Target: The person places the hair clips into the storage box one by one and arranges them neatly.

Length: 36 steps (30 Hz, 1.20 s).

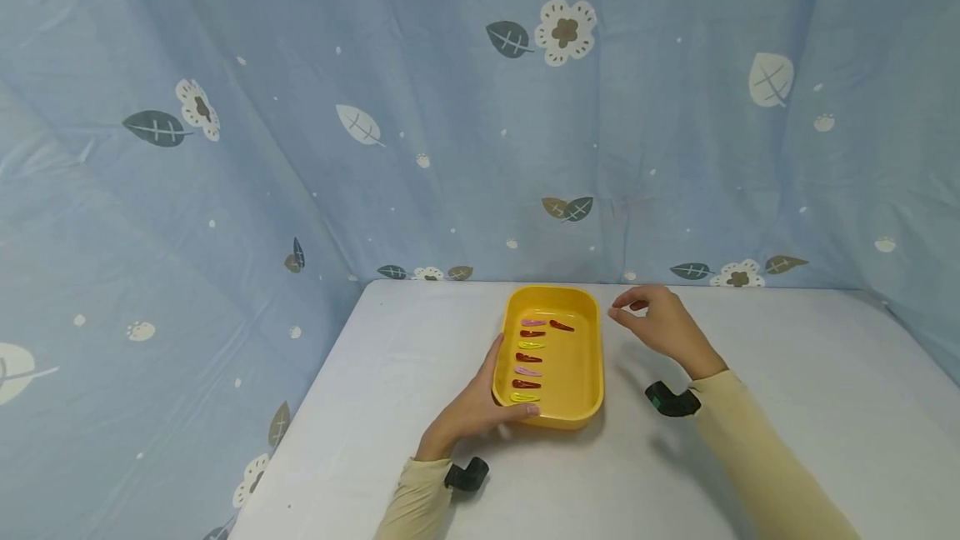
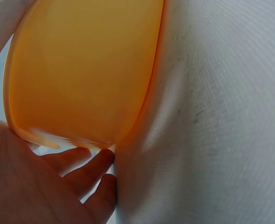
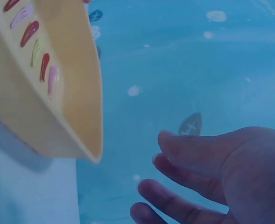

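A yellow plastic tray [image 1: 572,369] with raised walls stands on the white table. Inside it, a column of snap hair clips [image 1: 528,358] in pink, red and yellow runs down the left side. One lone red hair clip [image 1: 562,325] lies to the right of the column's top. My left hand [image 1: 476,402] grips the tray's near left corner, thumb along the near rim and fingers against the outer side wall [image 2: 86,74]. Off the tray's right side, my right hand [image 1: 663,325] hovers with thumb and forefinger close together. Nothing shows between its fingers in the right wrist view.
White tabletop [image 1: 420,357] extends on both sides of the tray. A blue curtain [image 1: 465,107] printed with leaves and flowers hangs behind and to the left of the table. Each wrist wears a black camera mount [image 1: 672,400].
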### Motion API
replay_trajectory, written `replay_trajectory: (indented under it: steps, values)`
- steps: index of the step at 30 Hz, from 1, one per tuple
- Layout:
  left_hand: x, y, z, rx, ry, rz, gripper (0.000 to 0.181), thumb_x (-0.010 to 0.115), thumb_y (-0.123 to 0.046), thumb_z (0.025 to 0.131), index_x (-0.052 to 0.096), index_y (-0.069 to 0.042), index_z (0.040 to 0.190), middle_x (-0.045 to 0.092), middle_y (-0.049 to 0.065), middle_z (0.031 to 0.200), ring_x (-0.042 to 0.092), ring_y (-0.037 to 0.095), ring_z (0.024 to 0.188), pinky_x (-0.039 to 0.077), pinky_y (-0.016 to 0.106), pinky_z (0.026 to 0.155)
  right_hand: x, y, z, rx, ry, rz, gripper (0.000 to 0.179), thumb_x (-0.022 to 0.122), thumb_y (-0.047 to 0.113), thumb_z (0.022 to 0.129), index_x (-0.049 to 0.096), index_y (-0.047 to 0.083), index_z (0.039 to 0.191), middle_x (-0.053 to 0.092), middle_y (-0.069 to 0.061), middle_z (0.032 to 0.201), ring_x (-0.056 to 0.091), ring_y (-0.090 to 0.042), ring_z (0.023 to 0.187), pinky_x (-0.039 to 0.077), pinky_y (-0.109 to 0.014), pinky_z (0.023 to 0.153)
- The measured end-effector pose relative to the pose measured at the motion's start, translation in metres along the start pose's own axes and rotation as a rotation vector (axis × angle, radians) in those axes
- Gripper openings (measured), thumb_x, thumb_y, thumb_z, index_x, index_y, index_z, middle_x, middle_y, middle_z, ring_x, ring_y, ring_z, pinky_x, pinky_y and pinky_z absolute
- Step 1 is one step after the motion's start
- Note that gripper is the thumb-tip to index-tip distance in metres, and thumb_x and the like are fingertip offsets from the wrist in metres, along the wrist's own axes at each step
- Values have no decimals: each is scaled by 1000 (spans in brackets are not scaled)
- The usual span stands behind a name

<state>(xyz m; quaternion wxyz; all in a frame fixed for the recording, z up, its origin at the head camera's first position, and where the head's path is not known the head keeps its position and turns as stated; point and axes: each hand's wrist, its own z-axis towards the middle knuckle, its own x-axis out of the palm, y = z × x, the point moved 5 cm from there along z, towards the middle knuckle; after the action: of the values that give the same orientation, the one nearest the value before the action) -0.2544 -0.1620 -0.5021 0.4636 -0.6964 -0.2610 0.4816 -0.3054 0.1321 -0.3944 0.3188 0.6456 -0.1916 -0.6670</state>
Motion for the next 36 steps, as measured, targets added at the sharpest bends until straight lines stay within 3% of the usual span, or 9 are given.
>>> replay_trajectory:
  steps: [18, 26, 36]
  values:
    - [1, -1, 2, -1, 10, -26, 126, 86, -49, 81, -8, -39, 165, 36, 0, 165, 46, 19, 142, 29, 53, 127, -21, -30, -50, -21, -42, -63, 25, 73, 25, 97, 76, 3, 108, 70, -23, 118, 63, -42, 107, 58, -57, 85]
    - [0, -1, 4, 7, 11, -20, 127, 86, -51, 81, -8, -38, 165, 39, -2, 162, 47, 17, 137, 31, 52, 127, -17, -47, -66, -31, -56, -89, 19, 76, 19, 94, 77, 2, 103, 72, -22, 111, 66, -40, 101, 57, -57, 84]
    - [0, 1, 3, 8, 11, -20, 128, 86, -51, 81, -9, -37, 165, 40, -1, 162, 48, 17, 137, 32, 52, 126, -5, -69, -82, 11, -7, -115, 19, 77, 18, 93, 76, 1, 100, 73, -19, 106, 66, -36, 95, 57, -52, 76]
